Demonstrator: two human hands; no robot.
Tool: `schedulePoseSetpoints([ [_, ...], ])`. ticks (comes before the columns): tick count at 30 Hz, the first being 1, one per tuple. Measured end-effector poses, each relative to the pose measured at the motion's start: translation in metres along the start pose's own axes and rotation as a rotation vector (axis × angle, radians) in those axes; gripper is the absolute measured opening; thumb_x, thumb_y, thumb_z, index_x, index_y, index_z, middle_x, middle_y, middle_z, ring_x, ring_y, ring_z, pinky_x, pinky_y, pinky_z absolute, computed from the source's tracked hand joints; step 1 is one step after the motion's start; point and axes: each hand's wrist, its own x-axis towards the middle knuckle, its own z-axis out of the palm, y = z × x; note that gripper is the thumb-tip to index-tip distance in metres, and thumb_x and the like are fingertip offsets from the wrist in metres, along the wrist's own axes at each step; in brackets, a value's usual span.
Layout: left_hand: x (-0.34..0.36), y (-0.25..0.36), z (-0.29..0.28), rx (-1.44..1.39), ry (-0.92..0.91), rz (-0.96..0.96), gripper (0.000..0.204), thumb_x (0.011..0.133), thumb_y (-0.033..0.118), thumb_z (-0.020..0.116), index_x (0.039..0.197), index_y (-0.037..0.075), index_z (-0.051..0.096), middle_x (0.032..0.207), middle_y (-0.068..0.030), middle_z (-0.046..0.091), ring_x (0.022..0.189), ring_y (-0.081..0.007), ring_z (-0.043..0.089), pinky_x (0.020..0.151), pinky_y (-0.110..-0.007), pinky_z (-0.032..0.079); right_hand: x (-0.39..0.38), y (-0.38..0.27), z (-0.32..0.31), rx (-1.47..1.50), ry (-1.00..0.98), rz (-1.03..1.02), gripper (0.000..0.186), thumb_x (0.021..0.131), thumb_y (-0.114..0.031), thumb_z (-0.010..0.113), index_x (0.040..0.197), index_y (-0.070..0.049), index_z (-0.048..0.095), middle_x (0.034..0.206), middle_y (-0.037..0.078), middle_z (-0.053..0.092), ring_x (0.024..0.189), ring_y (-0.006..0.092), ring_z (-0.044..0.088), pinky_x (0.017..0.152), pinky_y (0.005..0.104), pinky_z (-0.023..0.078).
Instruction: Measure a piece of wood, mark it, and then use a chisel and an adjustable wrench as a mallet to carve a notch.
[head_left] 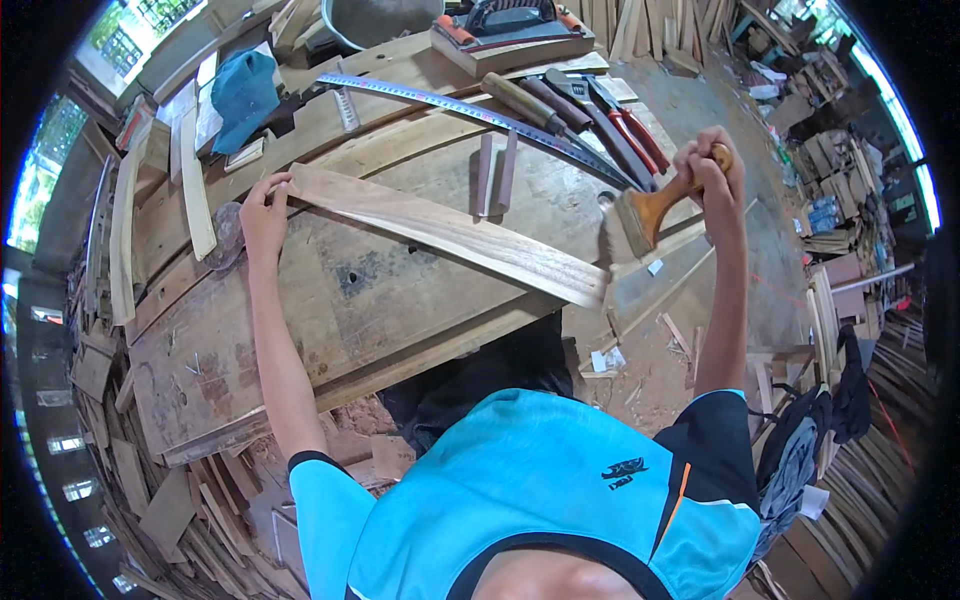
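A: What's closest?
B: The wearer's blue shirt point(520, 480), then the two forearms reaching over the workbench point(300, 310).
A: Where is the board relative to the grip?
B: The pale wooden board point(450, 232) slants across between the hands. The left hand point(264, 220) pinches its far left corner between thumb and fingers; its other end comes nearer the wearer, by the bench's edge.
A: And the right hand point(712, 175)?
B: Wrapped round the wooden handle of a wide brush point(655, 207). The bristles hang just beside the board's right end; whether they touch it, I can't tell.
A: How does the bench look?
B: Brown wood, with dark stains and a few holes. Two short wooden strips point(507, 172) lie just beyond the board's far edge.
A: Further back?
B: A long ruler point(430, 97) lies at a slant, with red-handled pliers point(635, 130) among other hand tools towards the right. A teal cloth point(243, 98) sits at the far left.
A: Past the bench?
B: A metal basin point(385, 20) behind it, heaped timber point(830, 150) along the right side of the room, and bright windows at both sides.
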Motion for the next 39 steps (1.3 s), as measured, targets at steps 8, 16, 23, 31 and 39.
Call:
schedulePoseSetpoints([
  [8, -0.001, -0.001, 0.002, -0.040, -0.014, -0.007, 0.014, 0.081, 0.012, 0.053, 0.091, 0.006, 0.061, 0.087, -0.0068, 0.060, 0.073, -0.0131, 0.053, 0.068, -0.024, 0.041, -0.002, 0.007, 0.002, -0.001, 0.042, -0.125, 0.008, 0.077, -0.004, 0.041, 0.081, -0.008, 0.036, 0.070, 0.005, 0.047, 0.060, 0.0065, 0.039, 0.055, 0.0192, 0.035],
  [16, -0.001, 0.006, -0.001, 0.022, -0.026, -0.007, 0.017, 0.082, 0.015, 0.053, 0.094, 0.008, 0.062, 0.091, -0.0070, 0.062, 0.080, -0.0156, 0.056, 0.074, -0.024, 0.041, -0.005, 0.004, 0.000, 0.103, 0.011, -0.008, 0.008, 0.078, -0.005, 0.042, 0.081, -0.008, 0.035, 0.070, 0.004, 0.047, 0.061, 0.0064, 0.039, 0.054, 0.0194, 0.034],
  [23, -0.001, 0.003, 0.000, 0.019, -0.065, -0.066, 0.016, 0.083, 0.015, 0.052, 0.094, 0.008, 0.061, 0.090, -0.0064, 0.062, 0.079, -0.0139, 0.056, 0.072, -0.024, 0.041, -0.004, 0.010, 0.003, -0.013, -0.008, -0.172, 0.008, 0.079, -0.008, 0.043, 0.080, -0.009, 0.035, 0.068, 0.004, 0.047, 0.058, 0.0051, 0.037, 0.048, 0.0165, 0.030],
  [31, -0.002, 0.003, 0.001, 0.004, -0.032, -0.019, 0.016, 0.082, 0.015, 0.053, 0.094, 0.009, 0.062, 0.084, -0.0055, 0.060, 0.071, -0.0124, 0.051, 0.068, -0.024, 0.041, -0.002, 0.003, 0.004, 0.015, -0.145, -0.129, 0.011, 0.078, -0.004, 0.043, 0.081, -0.008, 0.034, 0.069, 0.004, 0.047, 0.060, 0.0063, 0.038, 0.053, 0.0184, 0.033],
  [39, -0.003, 0.005, 0.002, -0.025, -0.007, 0.032, 0.015, 0.081, 0.011, 0.052, 0.091, 0.004, 0.061, 0.081, -0.0064, 0.060, 0.066, -0.0113, 0.052, 0.063, -0.024, 0.042, 0.001, 0.001, 0.016, -0.071, -0.071, -0.188, 0.011, 0.078, -0.006, 0.045, 0.080, -0.008, 0.034, 0.066, 0.003, 0.044, 0.059, 0.0064, 0.038, 0.052, 0.0181, 0.032],
])
